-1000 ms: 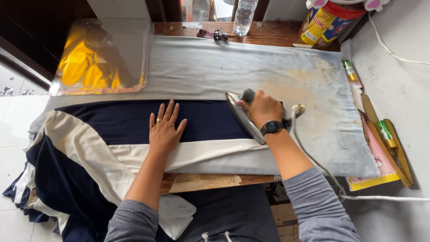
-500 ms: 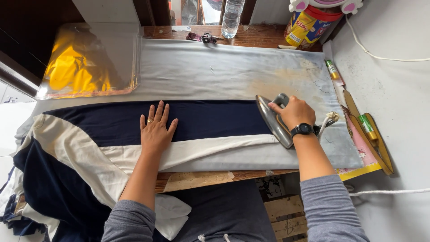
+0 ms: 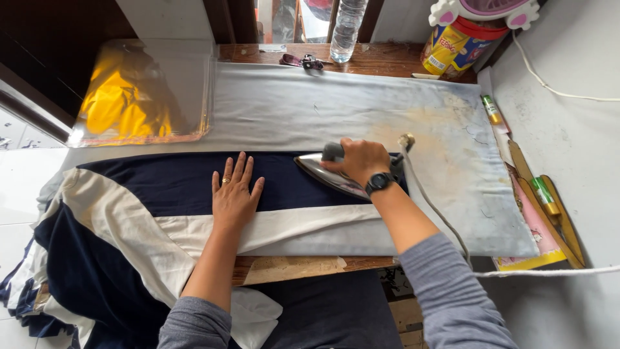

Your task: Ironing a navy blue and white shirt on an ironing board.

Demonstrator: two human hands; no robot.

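Head cam from where I'm sitting: nearest me, the navy and white garment point(image 3: 161, 220) spills off the worktop's point(image 3: 290, 268) front edge. My left hand point(image 3: 234, 197) lies flat on it, fingers spread, holding nothing, right where navy meets the white stripe. Just beside it, my right hand point(image 3: 361, 160) is wrapped tight round the iron's point(image 3: 332, 174) handle, soleplate down on the navy part, tip pointing left. Further back there's the grey ironing cloth point(image 3: 323, 110), a clear bag with yellow stuff point(image 3: 139, 97), and a water bottle point(image 3: 345, 29).
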